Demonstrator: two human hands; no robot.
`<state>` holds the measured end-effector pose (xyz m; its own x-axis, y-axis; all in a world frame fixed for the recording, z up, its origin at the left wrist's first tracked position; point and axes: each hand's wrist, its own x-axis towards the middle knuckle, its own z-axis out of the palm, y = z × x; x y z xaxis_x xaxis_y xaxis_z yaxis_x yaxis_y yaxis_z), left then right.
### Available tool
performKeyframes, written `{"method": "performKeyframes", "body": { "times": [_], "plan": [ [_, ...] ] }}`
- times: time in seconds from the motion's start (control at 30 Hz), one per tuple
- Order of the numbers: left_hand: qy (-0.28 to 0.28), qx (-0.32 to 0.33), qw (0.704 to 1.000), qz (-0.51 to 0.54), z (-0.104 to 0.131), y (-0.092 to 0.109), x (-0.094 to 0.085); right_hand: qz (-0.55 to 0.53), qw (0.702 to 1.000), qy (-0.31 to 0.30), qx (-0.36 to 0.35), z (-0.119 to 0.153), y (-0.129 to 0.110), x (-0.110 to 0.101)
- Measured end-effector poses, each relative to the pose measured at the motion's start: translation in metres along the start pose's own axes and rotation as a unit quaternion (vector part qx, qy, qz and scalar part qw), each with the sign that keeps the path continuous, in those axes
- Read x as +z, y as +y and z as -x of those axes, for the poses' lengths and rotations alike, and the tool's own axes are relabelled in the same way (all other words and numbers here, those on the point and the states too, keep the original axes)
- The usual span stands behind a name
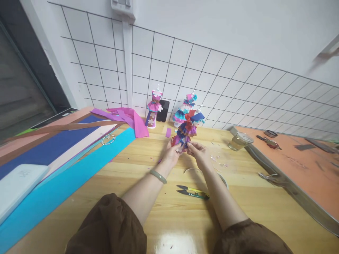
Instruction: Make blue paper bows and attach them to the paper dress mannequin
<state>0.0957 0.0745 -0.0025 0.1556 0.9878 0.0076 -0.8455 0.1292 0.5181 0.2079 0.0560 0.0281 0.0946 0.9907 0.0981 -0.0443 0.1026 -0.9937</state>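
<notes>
A small mannequin in a layered paper dress [188,127] of red, blue, purple and teal strips stands on the wooden table [137,165]. My left hand [172,152] and my right hand [199,153] both grip the dress at its bottom hem, fingers pinched on the paper. A green bangle sits on my left wrist. Behind it stand two other dressed mannequins: a pink one [154,108] and a teal and pink one [184,107].
Thread snips [192,191] lie near my right forearm. Long sheets of blue, teal and pink paper [66,169] cover the left side. A phone [162,110] leans on the wire grid. A glass jar [239,140] and an orange mat [299,165] lie to the right.
</notes>
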Motion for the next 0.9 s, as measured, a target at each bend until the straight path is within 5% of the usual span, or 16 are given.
{"method": "performKeyframes", "body": {
  "times": [0.3,0.9],
  "plan": [
    [0.018,0.002,1.0,0.022,-0.003,-0.003,-0.005,0.038,0.995,0.084,-0.026,-0.008,0.001,-0.018],
    [0.052,-0.031,0.998,0.021,-0.002,-0.002,-0.008,-0.005,0.997,0.068,-0.038,-0.005,0.004,-0.013]
  ]
}}
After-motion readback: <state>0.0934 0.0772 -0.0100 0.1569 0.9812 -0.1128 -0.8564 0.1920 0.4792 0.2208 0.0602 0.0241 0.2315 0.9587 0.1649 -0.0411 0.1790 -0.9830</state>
